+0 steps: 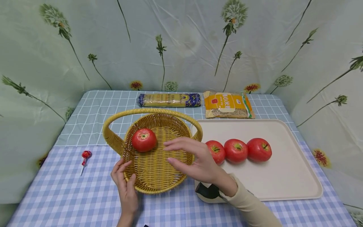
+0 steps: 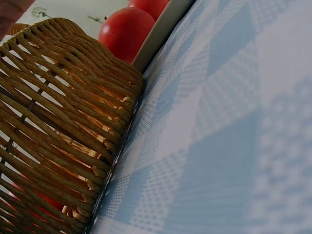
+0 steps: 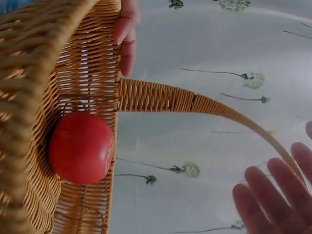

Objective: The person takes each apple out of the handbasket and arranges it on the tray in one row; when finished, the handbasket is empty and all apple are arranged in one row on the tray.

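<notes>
A round yellow wicker basket (image 1: 158, 170) with a tall arched handle (image 1: 153, 111) stands at the middle of the table. One red apple (image 1: 144, 140) lies inside it, against the left wall; the right wrist view also shows this apple (image 3: 82, 147). My left hand (image 1: 126, 186) holds the basket's front left rim, some fingertips (image 3: 127, 31) showing over the edge. Above the basket's right side hovers my right hand (image 1: 195, 157), its fingers spread and holding nothing. Three more red apples (image 1: 236, 151) sit in a row on a beige tray (image 1: 292, 176), the leftmost partly behind the right hand.
A red lollipop (image 1: 85, 158) lies on the checked cloth to the left. Along the back are a blue-ended noodle packet (image 1: 170, 100) and an orange and yellow food bag (image 1: 229, 105). The tray's left edge is close to the basket. Flowered curtains surround the table.
</notes>
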{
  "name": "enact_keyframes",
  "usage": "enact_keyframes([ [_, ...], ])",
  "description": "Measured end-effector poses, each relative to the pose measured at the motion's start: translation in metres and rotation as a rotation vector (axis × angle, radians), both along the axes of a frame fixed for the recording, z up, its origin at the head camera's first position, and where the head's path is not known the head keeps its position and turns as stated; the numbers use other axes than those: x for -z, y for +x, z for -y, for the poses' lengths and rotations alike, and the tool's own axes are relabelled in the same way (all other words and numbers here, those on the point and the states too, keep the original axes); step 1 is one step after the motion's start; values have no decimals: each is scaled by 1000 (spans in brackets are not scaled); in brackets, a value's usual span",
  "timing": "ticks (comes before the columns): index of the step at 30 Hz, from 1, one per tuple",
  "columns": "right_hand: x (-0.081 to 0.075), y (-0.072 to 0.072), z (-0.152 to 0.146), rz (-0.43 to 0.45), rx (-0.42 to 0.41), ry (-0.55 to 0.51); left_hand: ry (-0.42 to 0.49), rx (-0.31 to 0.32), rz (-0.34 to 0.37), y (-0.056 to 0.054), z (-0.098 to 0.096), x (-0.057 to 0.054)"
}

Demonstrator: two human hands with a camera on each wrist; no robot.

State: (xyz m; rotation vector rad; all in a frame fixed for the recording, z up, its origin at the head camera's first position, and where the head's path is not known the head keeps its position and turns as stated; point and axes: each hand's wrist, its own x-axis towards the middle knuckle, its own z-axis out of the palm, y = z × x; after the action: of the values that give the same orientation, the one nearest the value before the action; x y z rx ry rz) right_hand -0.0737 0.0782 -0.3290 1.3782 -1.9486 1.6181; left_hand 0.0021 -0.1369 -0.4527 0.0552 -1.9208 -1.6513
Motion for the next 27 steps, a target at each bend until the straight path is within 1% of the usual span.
enact_keyframes([
  [3,-3,-4,9,8,-4,50,-4,-1,-3,0,0,0],
  [6,-5,-8,17,17,13,109,-3,-5,5,0,1,0],
  [8,-6,-10,22,21,44,157,-1,-3,3,0,1,1],
  [10,-7,-13,26,22,80,212,-2,-1,-17,-1,0,2],
  [12,-7,-16,31,32,117,281,-4,2,-45,-1,0,3],
  [15,-9,-21,38,74,184,421,-4,1,-39,-1,0,3],
  [19,-10,-28,48,133,245,589,0,2,13,0,0,1],
  [24,-9,-40,60,166,281,710,-6,1,12,0,1,2],
  [27,-7,-47,67,198,318,773,-12,0,-8,-1,0,2],
])
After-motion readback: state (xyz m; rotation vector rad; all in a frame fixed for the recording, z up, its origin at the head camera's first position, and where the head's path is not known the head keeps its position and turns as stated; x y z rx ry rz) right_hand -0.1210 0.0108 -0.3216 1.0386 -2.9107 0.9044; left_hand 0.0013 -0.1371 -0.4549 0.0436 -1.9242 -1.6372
